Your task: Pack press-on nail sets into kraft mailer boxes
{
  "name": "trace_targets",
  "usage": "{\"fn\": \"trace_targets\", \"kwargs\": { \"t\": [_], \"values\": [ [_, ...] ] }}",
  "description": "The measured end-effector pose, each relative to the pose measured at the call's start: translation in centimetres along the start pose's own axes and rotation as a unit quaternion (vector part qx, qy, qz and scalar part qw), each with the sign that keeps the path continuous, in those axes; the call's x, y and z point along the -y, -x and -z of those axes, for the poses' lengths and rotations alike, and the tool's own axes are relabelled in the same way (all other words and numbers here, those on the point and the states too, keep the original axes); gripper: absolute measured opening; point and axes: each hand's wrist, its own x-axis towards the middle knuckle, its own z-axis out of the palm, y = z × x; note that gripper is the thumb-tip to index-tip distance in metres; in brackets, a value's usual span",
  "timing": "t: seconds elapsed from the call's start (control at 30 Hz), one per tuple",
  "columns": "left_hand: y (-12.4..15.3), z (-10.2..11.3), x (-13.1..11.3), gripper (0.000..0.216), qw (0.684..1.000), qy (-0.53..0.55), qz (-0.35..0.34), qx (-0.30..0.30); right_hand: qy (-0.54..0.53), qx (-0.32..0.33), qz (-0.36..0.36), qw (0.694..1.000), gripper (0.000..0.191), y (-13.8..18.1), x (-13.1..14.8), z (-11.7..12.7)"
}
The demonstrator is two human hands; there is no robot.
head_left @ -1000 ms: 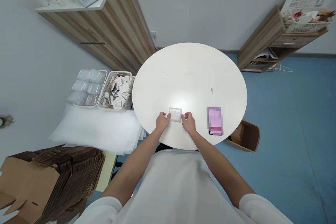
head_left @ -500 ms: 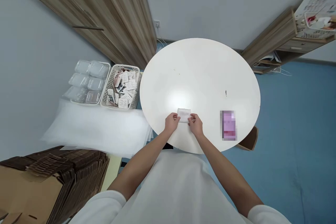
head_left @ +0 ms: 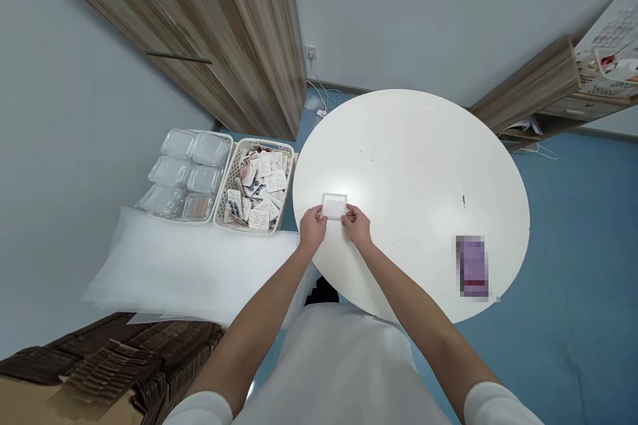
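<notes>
A small, flat, whitish rectangular packet (head_left: 333,206) with faint lines of print and a shiny, see-through edge is held over the near left part of a round white table (head_left: 413,146). My left hand (head_left: 312,231) pinches its left edge between thumb and fingers. On the opposite side, the fingertips of my right hand (head_left: 357,226) grip the right edge. Whether the packet rests on the tabletop or hovers just above it, I cannot tell.
Left of the table, a white basket (head_left: 218,224) holds printed cards, beside another with clear plastic boxes (head_left: 169,171). White sheets (head_left: 194,265) lie nearer me, above stacked flat cardboard (head_left: 104,372). A blurred purple item (head_left: 473,267) lies on the table's right side.
The view has shifted, so table and baskets appear further right and lower. Both hands, still on the packet, have moved left and slightly away from me over the table.
</notes>
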Motion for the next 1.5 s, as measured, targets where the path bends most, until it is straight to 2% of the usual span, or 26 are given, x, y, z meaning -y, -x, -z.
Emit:
{"fn": "trace_targets", "kwargs": {
  "t": [0.17,0.33,0.77,0.97,1.1,1.23,1.3,1.37,1.5],
  "values": [
    [-3.6,1.5,0.8,0.035,0.999,-0.003,0.02,-0.027,-0.004,0.011,0.006,1.0,0.041,-2.6,1.8,-2.7],
    [-5.7,1.4,1.4,0.037,0.998,0.044,0.035,-0.035,0.003,0.019,0.01,1.0,0.043,-4.2,2.9,-3.5],
    [-5.8,1.0,1.5,0.037,0.994,0.083,0.057,-0.042,0.03,0.026,0.0,0.999,0.044,-4.0,3.7,-3.2],
    [-5.0,1.8,0.4,0.04,0.995,0.055,0.075,-0.048,0.034,0.019,-0.024,0.999,0.056,-3.4,3.5,-2.4],
    [-3.5,1.9,0.0,0.043,0.994,0.058,0.077,-0.058,0.027,0.009,-0.038,0.999,0.059,-1.3,2.3,-0.8],
    [-0.4,1.1,0.0,0.041,0.992,0.067,0.063,-0.087,0.009,0.029,-0.05,0.998,0.056,2.9,0.1,1.4],
    [2.0,0.6,0.0,0.031,0.991,0.087,0.053,-0.085,0.013,0.053,-0.052,0.997,0.053,5.3,-1.4,2.6],
    [4.7,0.2,-0.1,0.022,0.991,0.11,0.053,-0.056,0.024,0.088,-0.05,0.995,0.049,7.4,-3.0,3.8],
    [10.9,0.1,0.0,0.018,0.988,0.138,0.075,0.005,0.056,0.151,-0.021,0.987,0.042,10.2,-5.5,5.8]
  ]
}}
